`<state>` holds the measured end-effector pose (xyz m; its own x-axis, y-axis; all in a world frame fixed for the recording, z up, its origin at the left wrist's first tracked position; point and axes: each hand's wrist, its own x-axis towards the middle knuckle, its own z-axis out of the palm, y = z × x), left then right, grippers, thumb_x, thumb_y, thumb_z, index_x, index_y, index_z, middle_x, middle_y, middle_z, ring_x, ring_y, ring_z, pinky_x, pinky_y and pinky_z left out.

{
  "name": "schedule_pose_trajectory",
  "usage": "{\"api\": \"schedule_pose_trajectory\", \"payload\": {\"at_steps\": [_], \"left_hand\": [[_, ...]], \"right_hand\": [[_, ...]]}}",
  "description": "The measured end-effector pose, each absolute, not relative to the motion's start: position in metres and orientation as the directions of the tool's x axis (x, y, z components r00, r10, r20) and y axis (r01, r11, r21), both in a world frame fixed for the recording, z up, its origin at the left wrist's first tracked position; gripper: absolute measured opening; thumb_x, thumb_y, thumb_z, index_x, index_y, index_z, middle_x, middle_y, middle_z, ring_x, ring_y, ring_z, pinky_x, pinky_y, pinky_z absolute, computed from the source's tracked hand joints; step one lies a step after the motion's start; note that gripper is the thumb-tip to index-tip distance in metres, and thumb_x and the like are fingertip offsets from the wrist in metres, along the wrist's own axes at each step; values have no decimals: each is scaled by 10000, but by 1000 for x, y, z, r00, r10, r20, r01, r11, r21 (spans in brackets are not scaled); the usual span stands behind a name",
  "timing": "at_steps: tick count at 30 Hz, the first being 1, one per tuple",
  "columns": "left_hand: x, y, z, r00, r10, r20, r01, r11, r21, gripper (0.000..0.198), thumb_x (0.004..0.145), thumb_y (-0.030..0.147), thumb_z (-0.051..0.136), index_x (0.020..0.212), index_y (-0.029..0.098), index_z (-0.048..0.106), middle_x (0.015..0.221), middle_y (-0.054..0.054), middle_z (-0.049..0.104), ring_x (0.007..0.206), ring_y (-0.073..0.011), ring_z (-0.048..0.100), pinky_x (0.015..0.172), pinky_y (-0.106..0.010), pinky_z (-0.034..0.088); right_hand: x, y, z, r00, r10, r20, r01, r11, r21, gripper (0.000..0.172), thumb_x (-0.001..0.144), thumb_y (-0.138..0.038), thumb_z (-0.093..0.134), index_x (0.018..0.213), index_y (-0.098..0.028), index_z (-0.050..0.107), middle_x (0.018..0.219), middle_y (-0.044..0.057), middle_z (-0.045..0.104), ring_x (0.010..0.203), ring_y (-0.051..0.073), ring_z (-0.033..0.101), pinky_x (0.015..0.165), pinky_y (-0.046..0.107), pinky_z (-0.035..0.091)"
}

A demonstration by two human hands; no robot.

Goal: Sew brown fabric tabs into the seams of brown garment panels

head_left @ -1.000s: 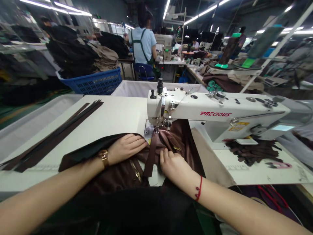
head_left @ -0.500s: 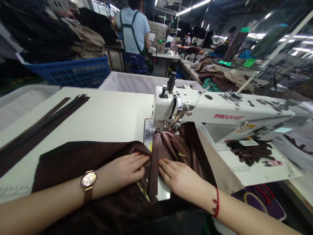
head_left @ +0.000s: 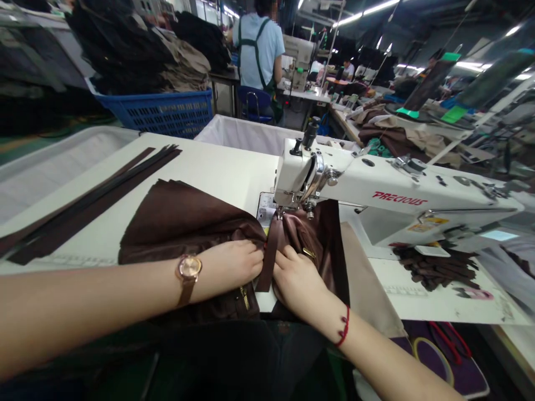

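Observation:
Glossy brown fabric point(head_left: 184, 217) spreads over the sewing machine bed and bunches on both sides of a narrow brown strip point(head_left: 270, 262). The strip runs up to the presser foot point(head_left: 280, 213) of a white sewing machine point(head_left: 355, 184). My left hand point(head_left: 236, 264) is closed on the fabric left of the strip, its fingertips partly hidden in the folds. A brass zipper point(head_left: 244, 297) shows just below it. To the strip's right, my right hand point(head_left: 298, 278) has bent fingers gripping the fabric. Another small brass zipper piece point(head_left: 309, 253) lies above that hand.
Long dark strips point(head_left: 104, 192) lie on the table's left. Short brown pieces point(head_left: 434, 266) and pink-handled snips point(head_left: 472, 293) are at the right, near beige fabric point(head_left: 368, 278). A blue basket point(head_left: 167, 111) of cloth and a person point(head_left: 257, 53) are beyond.
The view has shifted, so the machine appears farther right. The left part of the fabric is drawn in and more gathered. My hands have moved up along the strip, closer to the presser foot, fingers more bent.

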<state>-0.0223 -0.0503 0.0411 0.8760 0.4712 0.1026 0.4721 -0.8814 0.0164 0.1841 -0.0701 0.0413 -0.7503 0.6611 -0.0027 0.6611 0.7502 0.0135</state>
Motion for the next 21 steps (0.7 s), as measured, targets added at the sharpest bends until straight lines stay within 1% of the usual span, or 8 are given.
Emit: {"api": "schedule_pose_trajectory", "payload": {"at_steps": [2, 5, 8, 10, 13, 15, 18, 21], "left_hand": [[-15, -63, 38, 823, 557, 115, 557, -830, 30, 129, 891, 76, 519, 890, 111, 643, 918, -101, 634, 870, -216, 579, 792, -352, 493], [-18, -65, 29, 782, 605, 149, 600, -796, 82, 148, 909, 116, 521, 991, 151, 638, 1017, -81, 622, 904, -193, 559, 794, -322, 480], [-29, -62, 18, 754, 596, 276, 563, -803, 197, 200, 939, 145, 473, 1053, 184, 633, 1086, -77, 622, 962, -189, 546, 828, -330, 465], [-34, -62, 12, 738, 573, 357, 527, -819, 225, 219, 952, 142, 437, 1049, 172, 632, 1058, -81, 637, 966, -196, 545, 835, -345, 460], [-37, -66, 10, 748, 495, 443, 490, -861, 134, 227, 964, 133, 414, 1041, 153, 627, 1025, -78, 658, 943, -199, 553, 832, -355, 454], [-36, -69, 13, 757, 434, 489, 477, -878, 42, 244, 973, 130, 392, 1040, 144, 627, 1023, -80, 669, 922, -197, 558, 810, -351, 454], [-34, -71, 18, 763, 389, 516, 479, -877, -48, 285, 981, 119, 352, 1031, 141, 631, 1003, -80, 682, 897, -192, 565, 792, -349, 457], [-34, -70, 20, 756, 384, 530, 476, -878, -43, 296, 985, 116, 340, 1011, 140, 634, 982, -74, 687, 905, -185, 577, 796, -339, 466]], "right_hand": [[182, -71, 41, -733, 680, 1, 680, 733, -4, 115, 854, -167, 540, 946, -170, 609, 1011, 89, 619, 964, 254, 486, 725, 364, 467], [182, -71, 46, -708, 706, 17, 703, 707, -73, 183, 804, -190, 574, 981, -152, 603, 1024, 98, 621, 987, 266, 486, 777, 377, 469], [185, -66, 53, -681, 731, 23, 706, 665, -242, 276, 816, -217, 554, 1081, -146, 586, 1064, 94, 631, 1005, 252, 521, 872, 384, 461], [187, -59, 55, -648, 761, 34, 690, 606, -397, 400, 864, -250, 513, 1250, -145, 514, 1204, 111, 600, 1081, 242, 536, 938, 392, 444], [182, -39, 49, -612, 789, 53, 616, 517, -595, 588, 897, -242, 472, 1449, -128, 304, 1412, 168, 459, 1239, 247, 479, 1014, 422, 401], [174, -22, 42, -611, 791, 30, 548, 449, -706, 634, 858, -182, 512, 1451, -108, 301, 1384, 181, 488, 1233, 247, 489, 1009, 415, 400], [161, 2, 32, -610, 791, -51, 479, 317, -818, 529, 800, -165, 614, 1311, -112, 488, 1110, 96, 655, 1003, 203, 605, 854, 328, 477], [154, 16, 25, -608, 787, -106, 486, 262, -834, 171, 786, -239, 682, 914, -132, 644, 781, -15, 643, 726, 131, 600, 645, 225, 463]]}}
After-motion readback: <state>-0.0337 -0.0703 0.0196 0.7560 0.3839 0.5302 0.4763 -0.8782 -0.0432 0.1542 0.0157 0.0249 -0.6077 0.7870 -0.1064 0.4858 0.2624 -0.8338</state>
